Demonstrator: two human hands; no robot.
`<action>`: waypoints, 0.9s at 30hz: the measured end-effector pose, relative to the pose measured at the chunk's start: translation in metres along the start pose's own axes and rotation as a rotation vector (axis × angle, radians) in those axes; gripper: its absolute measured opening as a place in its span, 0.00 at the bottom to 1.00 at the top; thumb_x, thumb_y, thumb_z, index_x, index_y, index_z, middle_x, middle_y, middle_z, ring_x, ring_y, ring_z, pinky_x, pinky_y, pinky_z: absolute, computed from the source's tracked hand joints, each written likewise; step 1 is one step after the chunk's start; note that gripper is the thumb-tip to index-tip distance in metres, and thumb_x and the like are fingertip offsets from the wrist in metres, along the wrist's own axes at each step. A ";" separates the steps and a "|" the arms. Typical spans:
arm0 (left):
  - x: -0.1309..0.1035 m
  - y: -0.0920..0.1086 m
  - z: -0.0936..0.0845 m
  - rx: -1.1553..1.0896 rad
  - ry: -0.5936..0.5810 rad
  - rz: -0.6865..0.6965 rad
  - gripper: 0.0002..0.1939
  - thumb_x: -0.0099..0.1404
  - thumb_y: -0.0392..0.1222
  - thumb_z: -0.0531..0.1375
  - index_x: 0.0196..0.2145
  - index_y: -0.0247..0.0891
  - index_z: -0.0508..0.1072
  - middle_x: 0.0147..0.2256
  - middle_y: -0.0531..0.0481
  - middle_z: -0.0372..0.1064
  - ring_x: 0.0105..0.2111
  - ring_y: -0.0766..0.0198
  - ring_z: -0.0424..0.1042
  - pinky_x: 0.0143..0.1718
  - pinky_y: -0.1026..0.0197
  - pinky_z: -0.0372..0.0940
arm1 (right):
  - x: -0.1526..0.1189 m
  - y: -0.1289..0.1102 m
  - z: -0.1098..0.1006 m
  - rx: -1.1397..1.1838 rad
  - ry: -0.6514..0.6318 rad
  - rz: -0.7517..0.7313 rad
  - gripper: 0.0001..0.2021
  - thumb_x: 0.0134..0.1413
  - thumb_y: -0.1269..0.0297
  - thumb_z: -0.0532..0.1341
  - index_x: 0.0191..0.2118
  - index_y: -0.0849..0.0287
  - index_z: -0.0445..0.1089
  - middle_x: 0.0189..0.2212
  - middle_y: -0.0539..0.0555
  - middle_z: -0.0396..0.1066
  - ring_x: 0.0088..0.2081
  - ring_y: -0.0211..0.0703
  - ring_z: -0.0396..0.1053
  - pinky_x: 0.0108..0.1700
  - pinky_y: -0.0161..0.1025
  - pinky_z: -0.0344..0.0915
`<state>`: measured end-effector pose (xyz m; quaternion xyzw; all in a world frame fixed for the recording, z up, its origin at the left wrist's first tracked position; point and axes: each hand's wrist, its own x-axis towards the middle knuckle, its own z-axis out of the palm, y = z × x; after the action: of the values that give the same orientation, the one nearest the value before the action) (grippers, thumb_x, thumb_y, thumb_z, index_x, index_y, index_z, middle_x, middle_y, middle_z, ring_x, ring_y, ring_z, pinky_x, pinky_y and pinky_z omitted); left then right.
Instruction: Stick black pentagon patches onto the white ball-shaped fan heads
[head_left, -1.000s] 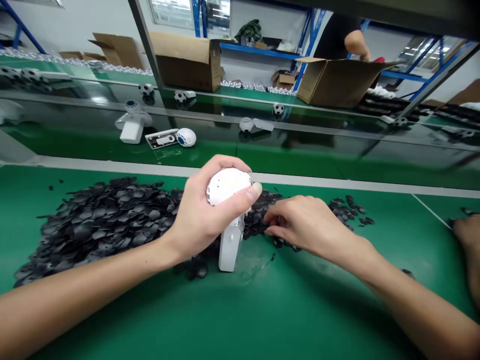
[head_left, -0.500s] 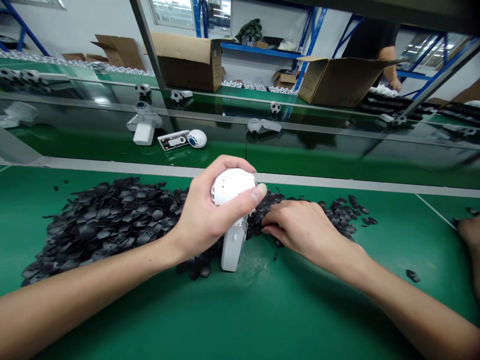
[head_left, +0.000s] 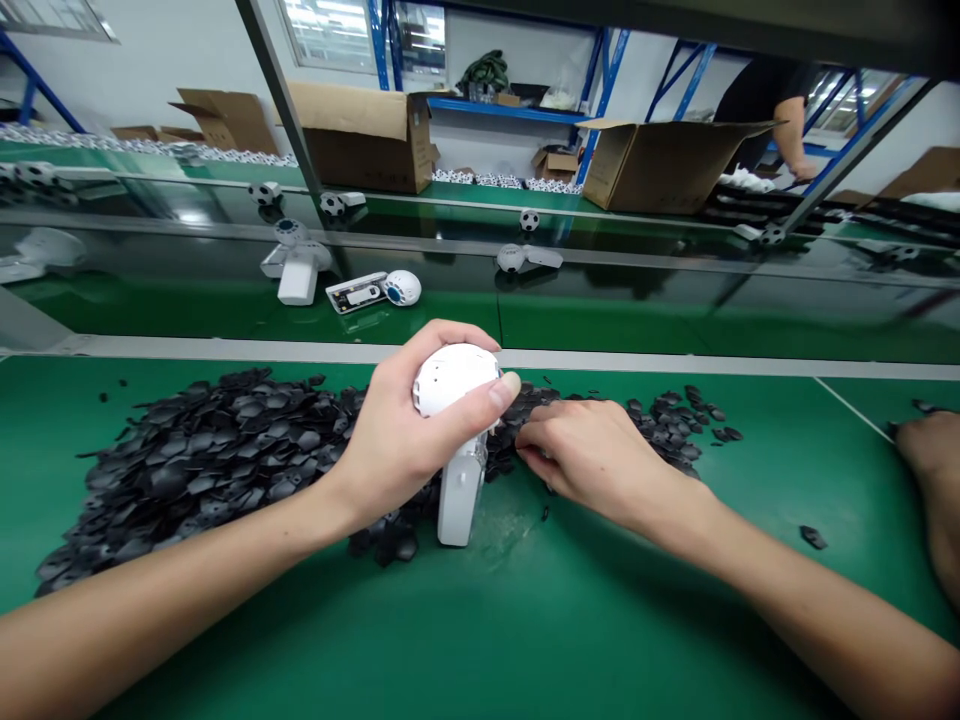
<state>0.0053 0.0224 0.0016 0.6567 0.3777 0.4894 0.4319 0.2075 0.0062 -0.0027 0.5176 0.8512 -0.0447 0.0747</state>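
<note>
My left hand is wrapped round the round head of a white device, whose pale rectangular body hangs down toward the green table. To the right, my right hand has its fingers pinched together at the edge of the small black pieces; whatever the fingertips hold is hidden. A large heap of black pieces lies left of the device, partly behind my left forearm.
Beyond a pale rail, similar white units and an opened one lie on a green belt. Cardboard boxes stand farther back. Another person's hand rests at the right edge.
The whole view has shifted slightly. Both hands keep nearly the same pose, and the white device stays in my left hand. The belt units sit slightly farther right relative to the rail.
</note>
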 end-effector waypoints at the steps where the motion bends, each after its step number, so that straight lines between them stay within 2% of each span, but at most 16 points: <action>1: 0.000 -0.001 0.000 -0.002 0.000 0.003 0.17 0.61 0.51 0.74 0.43 0.44 0.77 0.36 0.53 0.77 0.29 0.62 0.76 0.27 0.63 0.70 | 0.000 -0.001 0.000 0.010 0.003 0.003 0.10 0.73 0.68 0.60 0.37 0.57 0.76 0.42 0.49 0.79 0.42 0.45 0.76 0.30 0.41 0.41; 7: 0.000 -0.001 0.001 -0.009 -0.001 0.016 0.17 0.61 0.50 0.74 0.42 0.43 0.77 0.37 0.53 0.77 0.29 0.62 0.76 0.27 0.63 0.71 | -0.002 0.001 -0.002 0.060 -0.030 0.018 0.05 0.69 0.68 0.65 0.39 0.53 0.78 0.43 0.46 0.80 0.45 0.46 0.77 0.30 0.40 0.43; 16: 0.001 0.000 0.001 -0.025 -0.010 0.024 0.17 0.61 0.50 0.74 0.43 0.42 0.77 0.36 0.52 0.77 0.31 0.61 0.77 0.28 0.64 0.71 | -0.003 0.000 -0.001 0.013 -0.052 0.010 0.07 0.74 0.67 0.62 0.42 0.55 0.78 0.46 0.49 0.80 0.46 0.49 0.78 0.32 0.40 0.46; 21: -0.001 -0.002 0.000 -0.024 -0.022 0.004 0.18 0.63 0.55 0.73 0.44 0.44 0.77 0.37 0.53 0.77 0.31 0.61 0.77 0.29 0.64 0.71 | 0.001 -0.006 0.001 0.000 -0.033 0.032 0.10 0.74 0.69 0.59 0.40 0.56 0.77 0.44 0.50 0.81 0.44 0.49 0.78 0.31 0.41 0.44; 24: 0.000 0.001 -0.002 -0.021 -0.051 -0.013 0.18 0.68 0.60 0.68 0.44 0.44 0.77 0.36 0.53 0.76 0.31 0.62 0.77 0.32 0.63 0.72 | 0.005 -0.010 0.005 -0.003 0.003 0.065 0.10 0.73 0.68 0.59 0.40 0.57 0.78 0.42 0.52 0.80 0.41 0.49 0.78 0.29 0.42 0.42; 27: 0.004 0.008 -0.007 -0.130 -0.112 -0.106 0.19 0.70 0.60 0.65 0.40 0.41 0.75 0.35 0.52 0.75 0.30 0.62 0.78 0.30 0.63 0.72 | 0.005 -0.009 0.005 0.003 0.034 0.089 0.11 0.72 0.68 0.60 0.38 0.57 0.79 0.40 0.53 0.81 0.38 0.50 0.78 0.29 0.42 0.42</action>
<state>0.0003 0.0244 0.0109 0.6327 0.3545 0.4521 0.5192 0.1980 0.0060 -0.0080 0.5559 0.8283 -0.0339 0.0615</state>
